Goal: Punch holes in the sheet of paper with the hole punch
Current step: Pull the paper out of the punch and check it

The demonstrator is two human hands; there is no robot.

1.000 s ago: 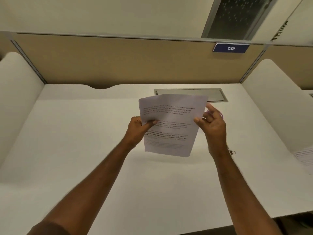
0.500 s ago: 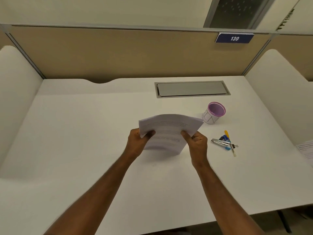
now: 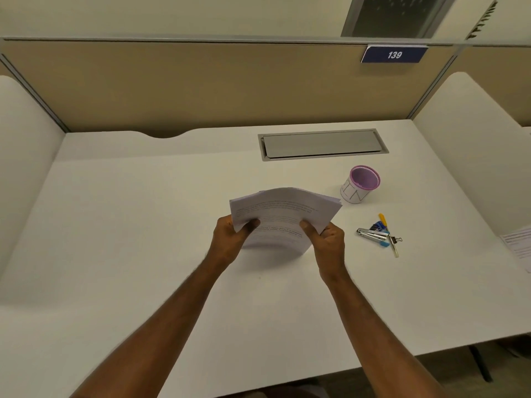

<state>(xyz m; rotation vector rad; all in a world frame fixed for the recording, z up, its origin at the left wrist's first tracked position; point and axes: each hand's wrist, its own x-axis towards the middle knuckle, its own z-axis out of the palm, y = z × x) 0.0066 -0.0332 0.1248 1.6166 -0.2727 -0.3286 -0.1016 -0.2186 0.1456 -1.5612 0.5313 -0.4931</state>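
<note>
Two hands grip the paper (image 3: 283, 216) above the desk (image 3: 143, 225); left hand (image 3: 230, 239) and right hand (image 3: 327, 242) pinch its sides; sheet white, printed, bowed upward; hole punch (image 3: 372, 234) lies apart, right.

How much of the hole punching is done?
Nothing is punched yet. Both hands, left and right, hold the paper above the desk. The hole punch lies untouched to the right. Left to do: pick it up and punch.
</note>
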